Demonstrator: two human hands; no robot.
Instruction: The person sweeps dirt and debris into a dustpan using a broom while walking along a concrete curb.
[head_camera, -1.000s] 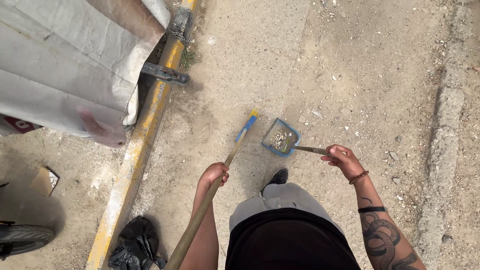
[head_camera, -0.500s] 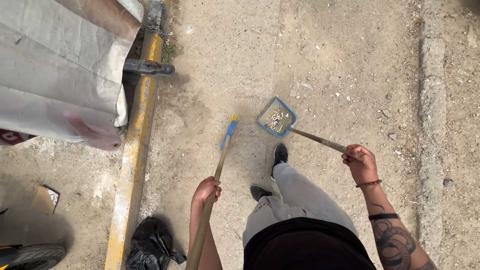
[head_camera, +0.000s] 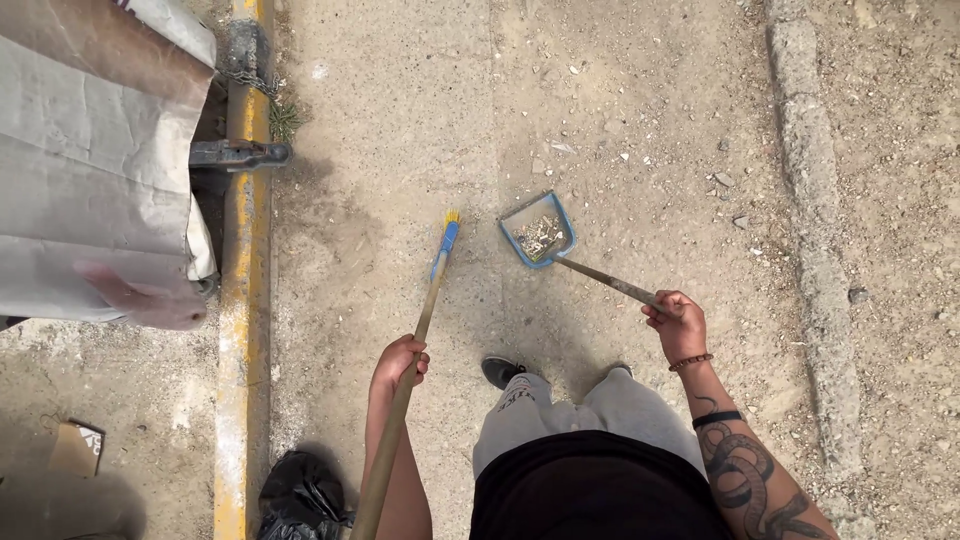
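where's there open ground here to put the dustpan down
Bare pavement lies between the broom head and the yellow curb, and right of the dustpan up to the stone edging, though pebbles scatter there. It is crowded left of the curb: grey tarp, black bag.

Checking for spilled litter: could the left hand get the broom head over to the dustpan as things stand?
Probably yes. The left hand grips the broom, whose head lies just left of the dustpan, with only bare pavement between; the right hand holds the dustpan's handle.

Dusty concrete ground (head_camera: 400, 120); scattered pebbles (head_camera: 722, 180), black bag (head_camera: 300, 495), cardboard scrap (head_camera: 78, 448).
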